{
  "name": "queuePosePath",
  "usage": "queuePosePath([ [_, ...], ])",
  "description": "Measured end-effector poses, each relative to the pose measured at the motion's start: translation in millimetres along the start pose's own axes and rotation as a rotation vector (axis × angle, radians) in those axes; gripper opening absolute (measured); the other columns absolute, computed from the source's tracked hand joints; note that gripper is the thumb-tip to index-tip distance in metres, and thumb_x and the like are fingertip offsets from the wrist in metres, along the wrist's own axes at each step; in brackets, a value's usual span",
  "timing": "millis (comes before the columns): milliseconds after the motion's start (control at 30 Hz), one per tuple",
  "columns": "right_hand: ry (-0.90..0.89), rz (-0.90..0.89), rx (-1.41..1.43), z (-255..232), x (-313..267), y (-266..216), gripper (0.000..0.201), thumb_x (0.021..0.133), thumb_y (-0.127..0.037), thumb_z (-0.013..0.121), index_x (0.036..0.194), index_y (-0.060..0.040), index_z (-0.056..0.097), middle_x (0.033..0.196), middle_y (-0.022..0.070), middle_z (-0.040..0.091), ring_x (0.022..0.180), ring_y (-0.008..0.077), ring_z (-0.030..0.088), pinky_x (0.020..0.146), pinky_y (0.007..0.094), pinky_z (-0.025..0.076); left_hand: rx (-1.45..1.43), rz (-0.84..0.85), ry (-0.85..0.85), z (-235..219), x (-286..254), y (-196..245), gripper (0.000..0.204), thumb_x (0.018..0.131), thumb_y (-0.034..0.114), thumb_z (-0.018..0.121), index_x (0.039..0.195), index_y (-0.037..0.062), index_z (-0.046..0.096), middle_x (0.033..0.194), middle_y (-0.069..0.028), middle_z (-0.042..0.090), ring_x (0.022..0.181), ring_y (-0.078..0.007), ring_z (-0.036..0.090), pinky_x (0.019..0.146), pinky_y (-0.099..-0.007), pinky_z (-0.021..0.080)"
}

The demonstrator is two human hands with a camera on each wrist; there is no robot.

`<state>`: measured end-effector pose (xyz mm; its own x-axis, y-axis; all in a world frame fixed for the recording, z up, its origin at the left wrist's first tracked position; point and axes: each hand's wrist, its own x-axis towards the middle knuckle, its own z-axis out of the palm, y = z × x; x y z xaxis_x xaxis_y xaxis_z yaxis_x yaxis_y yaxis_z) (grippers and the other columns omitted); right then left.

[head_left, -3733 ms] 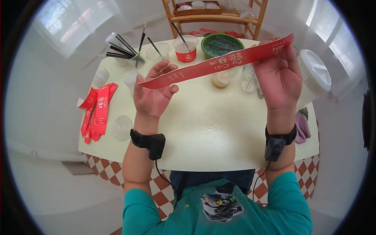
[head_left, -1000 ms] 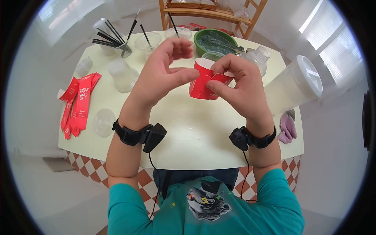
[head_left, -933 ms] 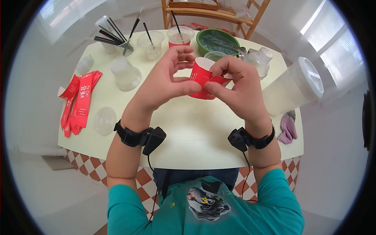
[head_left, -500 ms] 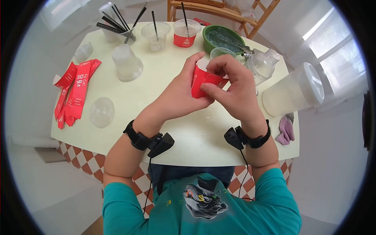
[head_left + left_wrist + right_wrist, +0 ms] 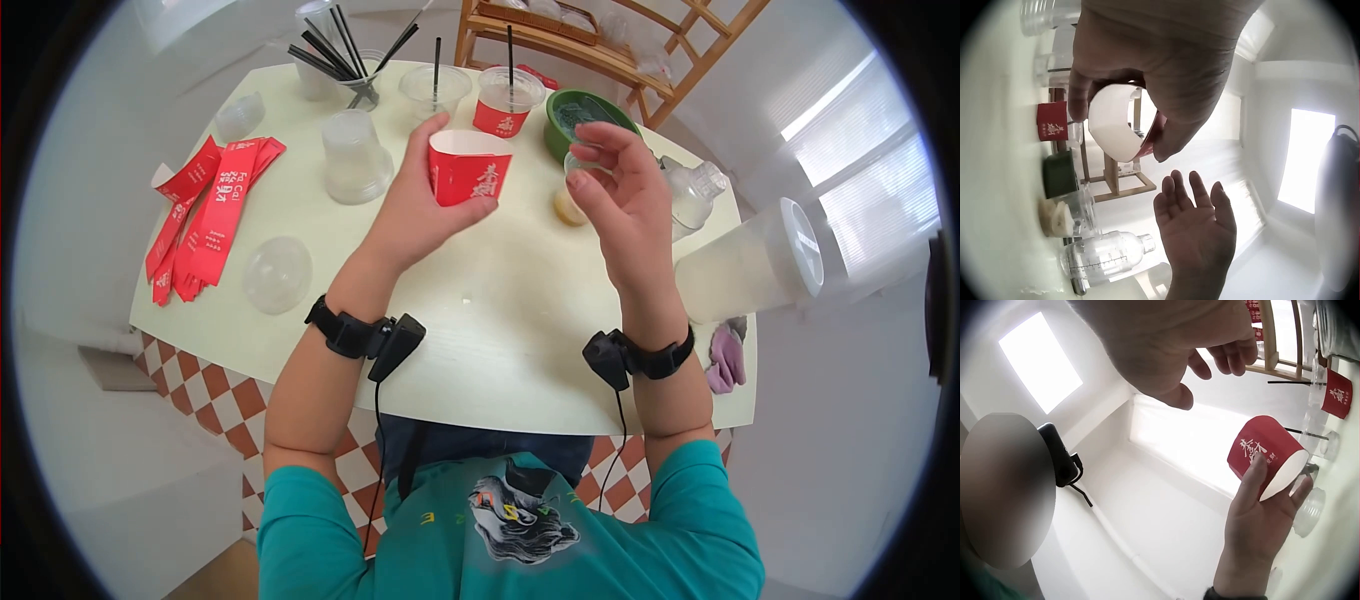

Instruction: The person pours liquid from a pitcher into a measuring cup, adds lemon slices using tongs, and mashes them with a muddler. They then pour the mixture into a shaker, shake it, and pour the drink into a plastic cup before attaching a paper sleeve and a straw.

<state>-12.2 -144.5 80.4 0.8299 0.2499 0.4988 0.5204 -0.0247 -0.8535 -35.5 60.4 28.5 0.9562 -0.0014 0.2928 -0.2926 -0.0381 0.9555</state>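
- At the left of the pale table [image 5: 520, 350], red paper strips [image 5: 228, 215] lettered "Fa Cai" lie in an overlapping pile, one of them curling at its far end.
- Right of the pile, toward the near side, a clear round plastic lid [image 5: 278, 275] rests on the tabletop.
- Farther back, black drinking straws [image 5: 340, 50] lean in a clear cup; nearer stands an upturned plastic cup [image 5: 355, 165].
- Left of centre, above the table, the left hand [image 5: 412, 210] grips a red paper cup sleeve [image 5: 465, 182], thumb on the near side, fingers round the far; the sleeve forms a ring, white inside.
- Beyond it, at the far edge, stands a red-wrapped cup [image 5: 500, 121] with a straw.
- Farther right sits a green bowl [image 5: 562, 140].
- Right of centre, the right hand [image 5: 632, 195] hangs apart from the sleeve, fingers loosely bent and holding nothing.
- At the right are a clear shaker bottle [image 5: 692, 195], a large white-lidded jug [image 5: 740, 252] and, nearer, a purple cloth [image 5: 727, 358].
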Motion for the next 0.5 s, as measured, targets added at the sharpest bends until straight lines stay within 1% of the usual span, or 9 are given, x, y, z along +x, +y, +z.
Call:
queuePosePath([
  [33,-0.021,0.029,0.081,6.3,8.5,0.7,0.044,0.082,-0.014,0.070,0.119,0.0032,0.054,0.115,0.0098,0.058,0.106,0.0168,0.055,0.091,0.0302,0.045,0.005,0.013,0.059,-7.5,1.3,-3.0,0.094,0.071,0.010,0.080,0.145,0.0076,0.022,0.128,-0.0165,0.050,0.114,-0.0241,0.056,0.092,-0.0339,0.051],
  [167,-0.115,0.091,-0.028,32.8,59.4,36.1,0.052,0.079,-0.019,0.072,0.122,0.0041,0.052,0.119,0.0142,0.057,0.109,0.0222,0.055,0.093,0.0343,0.045,0.048,0.122,0.210,-31.2,0.8,5.0,0.095,0.070,0.012,0.081,0.145,0.0060,0.021,0.129,-0.0161,0.049,0.113,-0.0239,0.056,0.091,-0.0339,0.052],
  [233,-0.168,-0.030,-0.562,55.5,86.9,62.4,0.063,0.073,-0.029,0.076,0.120,0.0067,0.052,0.122,0.0199,0.056,0.112,0.0315,0.055,0.095,0.0387,0.046,0.052,0.243,0.336,-38.8,0.1,9.4,0.089,0.074,0.008,0.078,0.145,0.0068,0.024,0.127,-0.0141,0.050,0.114,-0.0225,0.055,0.092,-0.0328,0.051],
  [267,-0.173,-0.040,-0.564,68.9,98.6,76.4,0.063,0.073,-0.029,0.076,0.120,0.0067,0.052,0.122,0.0199,0.056,0.112,0.0315,0.055,0.095,0.0387,0.046,0.051,0.250,0.345,-40.5,0.4,10.9,0.089,0.074,0.008,0.078,0.145,0.0068,0.024,0.127,-0.0141,0.050,0.114,-0.0225,0.055,0.092,-0.0328,0.051],
  [333,-0.170,-0.289,-0.909,94.5,119.3,99.7,0.074,0.064,-0.038,0.080,0.115,0.0091,0.055,0.120,0.0244,0.056,0.111,0.0390,0.055,0.095,0.0411,0.046,0.027,0.314,0.455,-45.0,0.1,13.3,0.087,0.076,0.007,0.076,0.145,0.0059,0.022,0.128,-0.0149,0.049,0.115,-0.0231,0.055,0.092,-0.0330,0.052],
  [367,-0.176,-0.300,-0.910,101.5,131.8,104.1,0.074,0.064,-0.038,0.080,0.115,0.0091,0.055,0.120,0.0244,0.056,0.111,0.0390,0.055,0.095,0.0411,0.046,0.025,0.319,0.465,-47.4,0.7,13.7,0.087,0.076,0.007,0.076,0.145,0.0059,0.022,0.128,-0.0149,0.049,0.115,-0.0231,0.055,0.092,-0.0330,0.052],
  [433,-0.407,0.074,-0.869,117.9,149.2,109.5,0.075,0.059,-0.041,0.081,0.109,0.0103,0.058,0.117,0.0256,0.058,0.109,0.0392,0.055,0.096,0.0406,0.046,0.016,0.352,0.504,-52.1,1.5,12.1,0.088,0.076,0.006,0.076,0.145,0.0050,0.021,0.128,-0.0156,0.049,0.115,-0.0234,0.054,0.091,-0.0327,0.052],
  [467,-0.421,0.066,-0.871,124.1,149.4,111.4,0.075,0.059,-0.041,0.081,0.109,0.0103,0.058,0.117,0.0256,0.058,0.109,0.0392,0.055,0.096,0.0406,0.046,0.015,0.351,0.520,-53.3,1.3,10.8,0.088,0.076,0.006,0.076,0.145,0.0050,0.021,0.128,-0.0156,0.049,0.115,-0.0234,0.054,0.091,-0.0327,0.052],
  [500,-0.330,-0.014,-0.945,127.9,149.0,113.4,0.075,0.058,-0.042,0.081,0.107,0.0099,0.059,0.116,0.0259,0.058,0.108,0.0392,0.056,0.096,0.0409,0.046,0.012,0.355,0.517,-53.8,1.8,9.9,0.090,0.076,0.010,0.077,0.144,0.0042,0.019,0.127,-0.0162,0.049,0.114,-0.0240,0.055,0.090,-0.0337,0.052],
])
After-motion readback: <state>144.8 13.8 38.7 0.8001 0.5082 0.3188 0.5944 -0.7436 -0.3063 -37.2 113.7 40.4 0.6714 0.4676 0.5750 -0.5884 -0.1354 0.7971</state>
